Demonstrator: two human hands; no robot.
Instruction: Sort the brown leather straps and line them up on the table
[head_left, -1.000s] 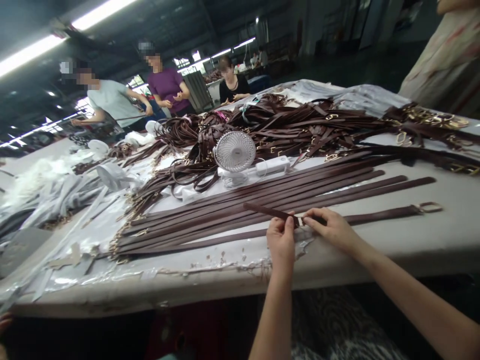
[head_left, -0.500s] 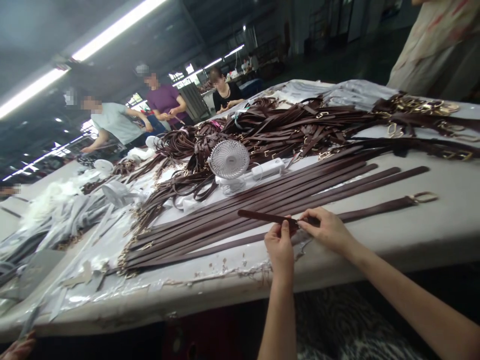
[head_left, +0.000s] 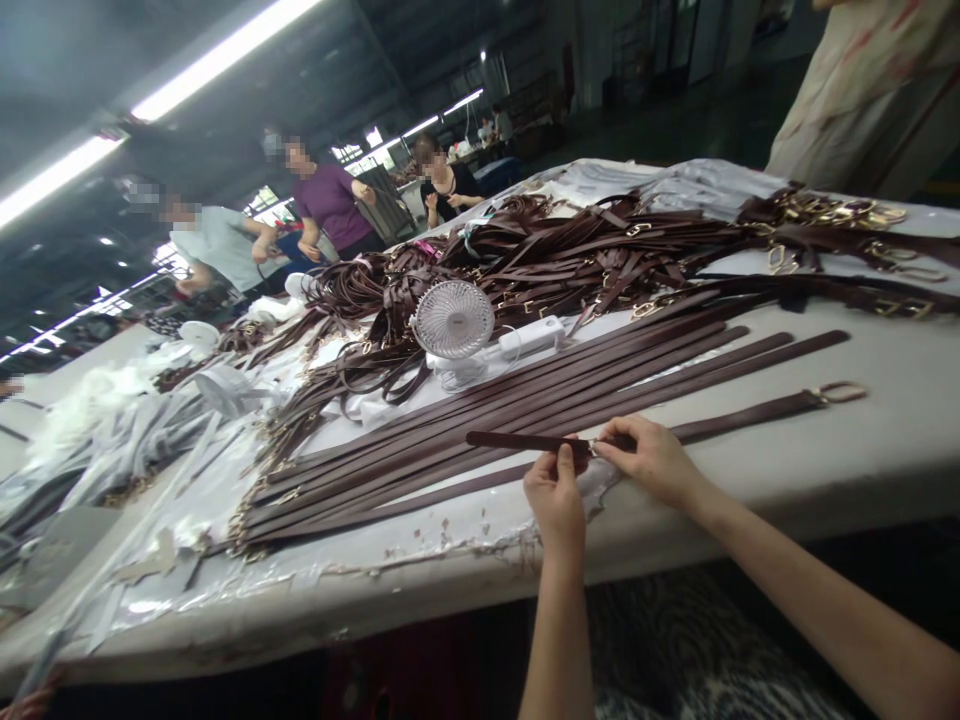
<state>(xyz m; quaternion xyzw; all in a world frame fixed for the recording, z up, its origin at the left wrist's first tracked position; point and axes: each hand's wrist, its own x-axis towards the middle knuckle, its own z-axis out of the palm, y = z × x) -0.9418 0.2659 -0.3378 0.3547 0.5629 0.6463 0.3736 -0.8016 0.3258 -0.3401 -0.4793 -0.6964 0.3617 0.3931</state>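
A dark brown leather strap [head_left: 517,441] is pinched by my left hand [head_left: 559,492], thumb on top, its rounded end pointing left above the table. My right hand [head_left: 651,458] is closed on the same strap just right of the left thumb. A small shiny metal bit [head_left: 592,447] shows between the fingertips; its exact form is too small to tell. Behind my right hand, a strap length [head_left: 750,414] lies on the table, ending in a gold metal loop [head_left: 841,392]. Whether it joins the held piece is hidden by my hand.
Several straps [head_left: 480,430] lie side by side beyond my hands. A white fan [head_left: 453,320] and a white power strip [head_left: 532,338] stand behind them. Farther back is a heap of straps with gold buckles [head_left: 555,240]. Coworkers [head_left: 334,205] are across the table; another person [head_left: 862,100] stands at right.
Both hands keep their grip, and the held strap has tilted slightly toward level. The view has shifted a little. Coworkers across the table have moved their arms.
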